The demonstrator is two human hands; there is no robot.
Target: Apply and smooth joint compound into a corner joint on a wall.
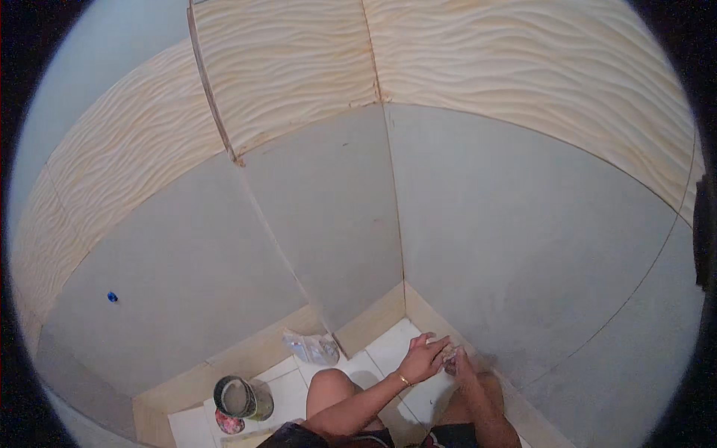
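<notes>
Low by the right-hand wall, my two hands meet above the tiled floor. My left hand (423,361), with a gold-coloured bracelet (404,381) at its wrist, reaches across from the left. Its fingers bend onto a small pale brownish lump (449,352) too blurred to name. My right hand (462,365) closes round the same lump from the other side. Part of the lump is hidden by the fingers. Both hands are in front of my bent knees, close to the skirting tiles.
A dark bucket (261,399) with grey material inside stands at left, beside a red and white object (230,423). A clear plastic bag (312,349) leans near a thin upright divider (284,257). Grey walls (478,216) meet in a corner; a blue plug (112,296) sits in the left one.
</notes>
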